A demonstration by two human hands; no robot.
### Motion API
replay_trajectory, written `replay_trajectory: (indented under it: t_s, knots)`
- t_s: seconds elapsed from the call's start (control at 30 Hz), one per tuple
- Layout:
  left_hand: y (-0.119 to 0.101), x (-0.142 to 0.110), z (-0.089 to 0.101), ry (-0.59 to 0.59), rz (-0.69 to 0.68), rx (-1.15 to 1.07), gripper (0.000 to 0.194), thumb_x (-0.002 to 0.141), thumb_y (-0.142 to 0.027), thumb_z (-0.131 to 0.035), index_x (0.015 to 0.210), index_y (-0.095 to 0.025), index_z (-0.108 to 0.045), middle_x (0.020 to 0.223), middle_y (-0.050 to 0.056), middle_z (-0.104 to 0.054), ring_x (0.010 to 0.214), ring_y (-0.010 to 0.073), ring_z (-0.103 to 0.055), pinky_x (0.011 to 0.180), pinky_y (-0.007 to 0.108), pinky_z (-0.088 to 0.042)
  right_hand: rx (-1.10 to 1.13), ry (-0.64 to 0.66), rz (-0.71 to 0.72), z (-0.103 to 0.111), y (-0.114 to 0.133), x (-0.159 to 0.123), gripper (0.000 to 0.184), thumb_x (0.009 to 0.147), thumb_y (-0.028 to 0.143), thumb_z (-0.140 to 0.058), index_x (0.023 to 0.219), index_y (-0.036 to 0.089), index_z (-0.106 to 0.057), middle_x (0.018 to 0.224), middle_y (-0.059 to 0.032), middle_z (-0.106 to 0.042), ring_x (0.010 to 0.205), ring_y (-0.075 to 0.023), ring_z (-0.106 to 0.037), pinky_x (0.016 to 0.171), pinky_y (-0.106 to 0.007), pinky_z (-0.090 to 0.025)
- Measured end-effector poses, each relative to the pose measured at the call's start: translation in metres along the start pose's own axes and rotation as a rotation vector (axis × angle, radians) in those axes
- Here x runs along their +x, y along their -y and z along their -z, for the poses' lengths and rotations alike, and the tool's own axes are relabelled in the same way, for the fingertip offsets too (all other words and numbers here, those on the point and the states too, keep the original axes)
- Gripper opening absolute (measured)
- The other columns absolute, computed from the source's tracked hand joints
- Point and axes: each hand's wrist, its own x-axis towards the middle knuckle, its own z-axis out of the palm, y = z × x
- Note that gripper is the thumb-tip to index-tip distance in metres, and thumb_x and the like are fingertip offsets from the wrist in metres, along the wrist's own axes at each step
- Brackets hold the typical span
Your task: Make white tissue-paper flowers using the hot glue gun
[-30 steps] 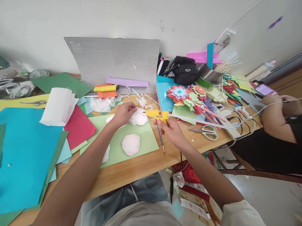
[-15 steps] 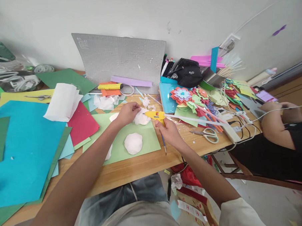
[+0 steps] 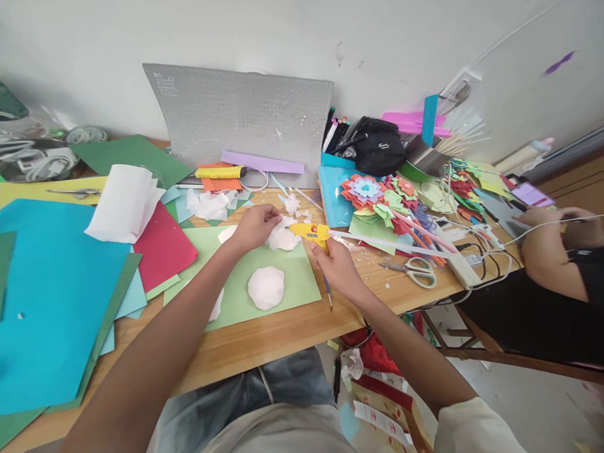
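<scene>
My right hand (image 3: 339,263) is wrapped round a yellow hot glue gun (image 3: 309,232) with a long clear glue stick (image 3: 382,237) out of its back. The nozzle end touches or hovers by a crumpled white paper clump (image 3: 282,235); I cannot tell which. Fingers pinched together, my left hand (image 3: 258,226) is at the clump's left edge, and whatever is in the pinch is hidden. Both hands are over a light green paper sheet (image 3: 234,273). Nearer me on that sheet lies a rounded white paper piece (image 3: 266,288). Other white pieces are partly covered by my left arm.
Scissors (image 3: 418,272) and a thin paintbrush (image 3: 327,293) lie to the right. Beyond are layered paper flowers (image 3: 364,189) and a power strip (image 3: 461,267) with cables. Coloured sheets (image 3: 49,284) fill the left. A grey cutting mat (image 3: 247,119) leans on the wall. A co-worker's arm (image 3: 548,249) rests at far right.
Almost nothing differs. The view has shifted slightly, while both hands, the glue gun and the white paper clump keep their places.
</scene>
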Motion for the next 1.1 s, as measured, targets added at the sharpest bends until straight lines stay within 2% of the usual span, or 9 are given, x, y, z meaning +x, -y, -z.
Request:
replay_trajectory:
  t_s: [0.27,0.5,0.7,0.9,1.1]
  knots:
    - [-0.0012,-0.0002,0.0002,0.001,0.014,0.015,0.021,0.082,-0.037,-0.054,0.082,-0.018,-0.065,0.076,0.004,-0.067,0.067,0.0174,-0.057,0.062,0.029,-0.041,0.002,0.005,-0.014,-0.0006,-0.0008,0.0011,0.032,0.091,0.048,-0.046,0.082,0.019,-0.057,0.079,-0.0062,-0.066,0.069,-0.0189,-0.056,0.061,-0.028,-0.038]
    - [-0.0016,-0.0005,0.0003,-0.006,0.008,0.022,0.021,0.082,-0.036,-0.055,0.083,-0.018,-0.065,0.082,0.006,-0.069,0.075,0.0192,-0.060,0.067,0.030,-0.044,-0.009,0.003,-0.022,-0.0009,-0.0023,0.0003,0.033,0.090,0.049,-0.046,0.076,0.020,-0.053,0.075,-0.0054,-0.065,0.065,-0.0193,-0.055,0.058,-0.028,-0.036]
    - [0.0002,0.0007,-0.0007,-0.006,0.012,0.006,0.021,0.081,-0.035,-0.055,0.082,-0.017,-0.065,0.080,0.005,-0.069,0.074,0.0184,-0.060,0.067,0.029,-0.045,-0.022,0.001,-0.018,-0.0012,-0.0024,0.0004,0.032,0.090,0.049,-0.046,0.075,0.021,-0.052,0.074,-0.0042,-0.063,0.065,-0.0186,-0.054,0.057,-0.028,-0.035]
    - [-0.0029,-0.0009,0.0012,0.001,0.012,0.015,0.021,0.081,-0.035,-0.054,0.082,-0.018,-0.065,0.080,0.005,-0.068,0.072,0.0181,-0.059,0.066,0.030,-0.044,-0.045,-0.011,-0.025,-0.0023,-0.0024,-0.0005,0.034,0.089,0.050,-0.046,0.068,0.023,-0.044,0.066,-0.0024,-0.059,0.062,-0.0185,-0.051,0.055,-0.028,-0.032]
    - [-0.0035,-0.0005,0.0010,-0.009,0.006,0.019,0.020,0.081,-0.035,-0.055,0.082,-0.018,-0.064,0.082,0.005,-0.069,0.073,0.0188,-0.060,0.069,0.030,-0.044,-0.036,0.008,-0.005,-0.0005,-0.0013,0.0004,0.032,0.090,0.049,-0.046,0.071,0.022,-0.047,0.069,-0.0031,-0.061,0.065,-0.0194,-0.054,0.056,-0.028,-0.033]
